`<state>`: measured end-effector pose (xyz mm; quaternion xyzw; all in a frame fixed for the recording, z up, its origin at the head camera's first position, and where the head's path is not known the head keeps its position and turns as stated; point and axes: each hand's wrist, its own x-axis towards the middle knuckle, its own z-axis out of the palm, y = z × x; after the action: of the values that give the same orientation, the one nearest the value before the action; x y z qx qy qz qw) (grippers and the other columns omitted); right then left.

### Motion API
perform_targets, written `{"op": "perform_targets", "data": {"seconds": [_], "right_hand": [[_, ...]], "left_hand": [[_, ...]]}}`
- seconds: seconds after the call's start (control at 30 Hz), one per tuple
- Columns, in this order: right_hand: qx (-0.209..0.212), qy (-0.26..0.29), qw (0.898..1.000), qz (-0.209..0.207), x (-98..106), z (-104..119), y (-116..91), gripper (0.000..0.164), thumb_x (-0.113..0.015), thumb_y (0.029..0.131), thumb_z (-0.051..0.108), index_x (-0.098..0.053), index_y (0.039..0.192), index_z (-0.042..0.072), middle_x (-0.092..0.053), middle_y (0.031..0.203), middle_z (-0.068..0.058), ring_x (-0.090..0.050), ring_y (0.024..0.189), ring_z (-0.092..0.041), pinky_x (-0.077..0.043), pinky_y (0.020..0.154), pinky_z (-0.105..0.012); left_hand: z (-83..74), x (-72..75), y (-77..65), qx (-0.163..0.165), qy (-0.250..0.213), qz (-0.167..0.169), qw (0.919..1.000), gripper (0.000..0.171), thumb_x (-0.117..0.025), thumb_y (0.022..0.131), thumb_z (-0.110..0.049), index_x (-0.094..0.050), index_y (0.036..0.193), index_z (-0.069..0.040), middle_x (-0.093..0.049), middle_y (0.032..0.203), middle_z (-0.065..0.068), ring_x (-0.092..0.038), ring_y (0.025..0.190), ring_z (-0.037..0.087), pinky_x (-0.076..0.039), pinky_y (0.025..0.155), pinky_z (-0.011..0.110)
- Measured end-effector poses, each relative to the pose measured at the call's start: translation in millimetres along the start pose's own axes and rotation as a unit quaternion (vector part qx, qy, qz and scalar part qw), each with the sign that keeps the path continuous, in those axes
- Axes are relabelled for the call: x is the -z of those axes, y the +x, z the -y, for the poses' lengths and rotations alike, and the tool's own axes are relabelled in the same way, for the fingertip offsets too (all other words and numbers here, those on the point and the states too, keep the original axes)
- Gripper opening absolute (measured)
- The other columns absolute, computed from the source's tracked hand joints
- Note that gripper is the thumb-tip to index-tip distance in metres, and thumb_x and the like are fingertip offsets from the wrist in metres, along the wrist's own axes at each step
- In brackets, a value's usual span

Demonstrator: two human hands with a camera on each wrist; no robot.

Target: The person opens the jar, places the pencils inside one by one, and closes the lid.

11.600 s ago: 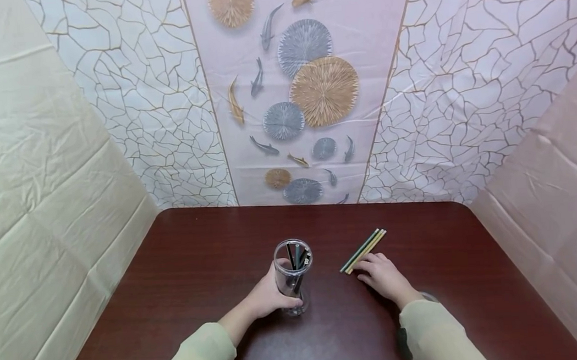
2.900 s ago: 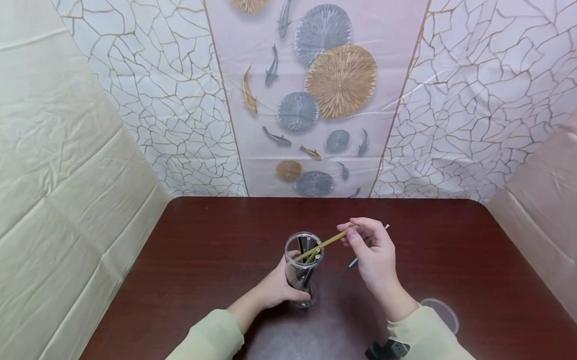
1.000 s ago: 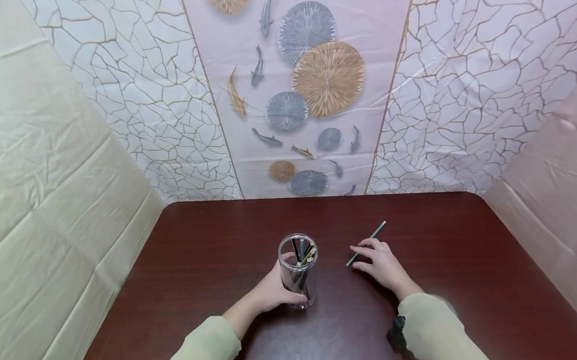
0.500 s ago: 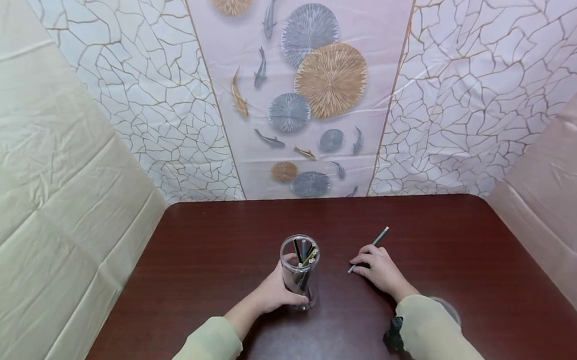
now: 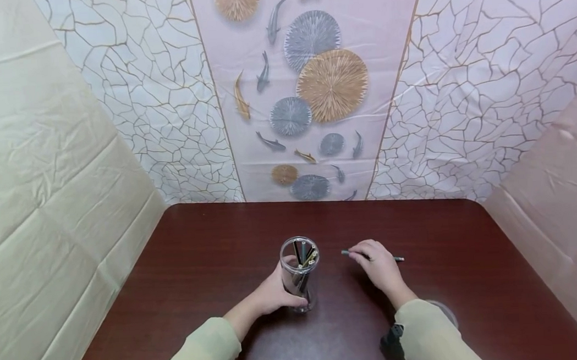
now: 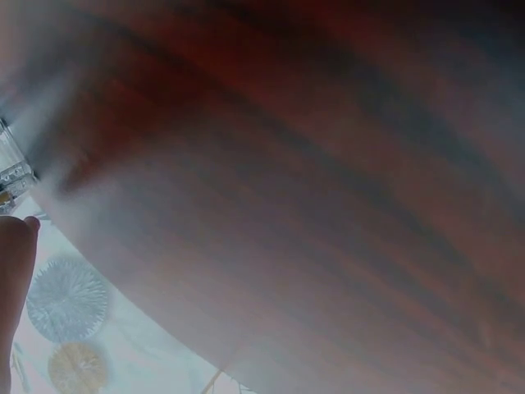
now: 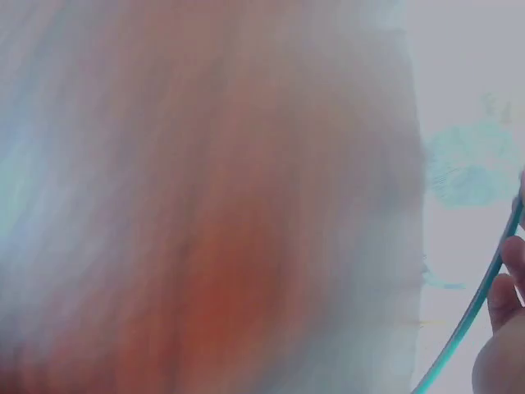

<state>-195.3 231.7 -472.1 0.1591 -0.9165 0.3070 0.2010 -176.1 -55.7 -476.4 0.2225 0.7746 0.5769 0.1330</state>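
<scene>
From my station, I saw the left hand (image 5: 274, 292) wrapped round a clear glass (image 5: 299, 275) on the bench (image 5: 222, 239), with pencils (image 5: 304, 253) leaning inside. The right hand (image 5: 379, 265) pinched 1 green pencil (image 7: 467, 324) to the glass's right, apart from it. The right sleeve (image 5: 434, 333) partly hid a clear disc (image 5: 447, 312).

Left hand (image 5: 274, 295) blocks glass jar (image 5: 312, 290) on its left. Jar mouth reachable from above, pencils (image 5: 304, 252) crowding mostly its right half. Bare table (image 5: 214, 261) beyond jar, also between jar and pencil (image 5: 398, 259) in right hand (image 5: 379, 266).
</scene>
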Motion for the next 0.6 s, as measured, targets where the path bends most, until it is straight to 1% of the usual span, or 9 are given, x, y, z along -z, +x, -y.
{"op": "perform_targets", "data": {"seconds": [0.1, 0.2, 0.3, 0.37, 0.4, 0.47, 0.53, 0.6], "right_hand": [[-0.025, 0.024, 0.998, -0.048, 9.6, 10.6, 4.6, 0.006, -0.071, 0.084, 0.018, -0.071, 0.09, 0.016, -0.063, 0.094, 0.005, -0.058, 0.09, -0.014, -0.046, 0.078, -0.034], [-0.043, 0.05, 0.994, -0.085, 20.2, 19.5, 9.1, 0.006, -0.071, 0.084, 0.016, -0.071, 0.09, 0.015, -0.063, 0.094, 0.004, -0.057, 0.087, -0.012, -0.044, 0.074, -0.025], [-0.059, 0.08, 0.989, -0.113, 28.6, 27.1, 15.2, 0.006, -0.07, 0.085, 0.015, -0.07, 0.09, 0.012, -0.064, 0.094, 0.001, -0.054, 0.084, -0.008, -0.041, 0.071, -0.017], [-0.076, 0.111, 0.983, -0.128, 32.7, 32.9, 19.5, 0.008, -0.069, 0.086, 0.014, -0.069, 0.091, 0.009, -0.064, 0.089, -0.001, -0.054, 0.079, -0.006, -0.04, 0.067, -0.015], [-0.088, 0.129, 0.978, -0.135, 35.1, 36.9, 21.7, 0.009, -0.068, 0.087, 0.015, -0.069, 0.092, 0.008, -0.064, 0.086, 0.0, -0.055, 0.076, -0.006, -0.041, 0.065, -0.015], [-0.113, 0.183, 0.965, -0.152, 39.9, 45.4, 25.8, 0.011, -0.066, 0.088, 0.015, -0.066, 0.093, 0.005, -0.066, 0.083, 0.003, -0.056, 0.069, -0.005, -0.042, 0.062, -0.015], [-0.128, 0.245, 0.946, -0.171, 45.7, 56.0, 29.9, 0.014, -0.065, 0.089, 0.014, -0.063, 0.095, 0.002, -0.067, 0.081, 0.007, -0.059, 0.064, -0.006, -0.045, 0.059, -0.016], [-0.127, 0.302, 0.925, -0.192, 52.5, 68.3, 34.6, 0.015, -0.063, 0.09, 0.013, -0.06, 0.096, 0.0, -0.068, 0.083, 0.009, -0.06, 0.062, -0.008, -0.047, 0.058, -0.017]], "left_hand": [[-0.6, -0.4, 0.9, -0.005, -0.01, 0.011, 0.9999, 0.095, -0.085, 0.062, -0.009, -0.027, 0.137, -0.011, -0.055, 0.121, 0.003, -0.05, 0.111, 0.014, -0.032, 0.099, 0.027], [-1.0, -1.4, 2.7, -0.014, -0.012, 0.021, 0.9996, 0.095, -0.085, 0.062, -0.012, -0.027, 0.137, -0.014, -0.054, 0.123, 0.003, -0.049, 0.113, 0.014, -0.032, 0.1, 0.029], [-0.9, -1.3, 3.4, -0.014, -0.004, 0.02, 0.9997, 0.096, -0.086, 0.062, -0.015, -0.027, 0.137, -0.016, -0.053, 0.124, 0.002, -0.048, 0.115, 0.014, -0.031, 0.1, 0.03], [-0.3, -0.3, 3.2, -0.01, 0.003, 0.014, 0.9998, 0.096, -0.086, 0.061, -0.013, -0.027, 0.137, -0.016, -0.053, 0.124, 0.001, -0.048, 0.114, 0.014, -0.031, 0.1, 0.03], [-0.2, 0.3, 2.9, -0.008, 0.005, 0.012, 0.9999, 0.096, -0.086, 0.061, -0.012, -0.027, 0.137, -0.016, -0.053, 0.124, 0.001, -0.048, 0.114, 0.014, -0.031, 0.099, 0.03], [-0.5, 1.5, 1.9, -0.004, 0.005, 0.011, 0.9999, 0.096, -0.085, 0.061, -0.01, -0.027, 0.138, -0.015, -0.054, 0.124, 0.002, -0.049, 0.114, 0.014, -0.032, 0.099, 0.029], [-2.5, 3.0, 0.2, -0.002, 0.003, 0.011, 0.9999, 0.096, -0.085, 0.062, -0.008, -0.027, 0.138, -0.013, -0.054, 0.123, 0.003, -0.049, 0.114, 0.015, -0.032, 0.099, 0.028], [-12.2, 5.3, -4.8, -0.001, 0.001, 0.01, 1.0, 0.094, -0.084, 0.063, -0.006, -0.028, 0.137, -0.011, -0.054, 0.122, 0.004, -0.049, 0.113, 0.016, -0.032, 0.098, 0.028]]}}
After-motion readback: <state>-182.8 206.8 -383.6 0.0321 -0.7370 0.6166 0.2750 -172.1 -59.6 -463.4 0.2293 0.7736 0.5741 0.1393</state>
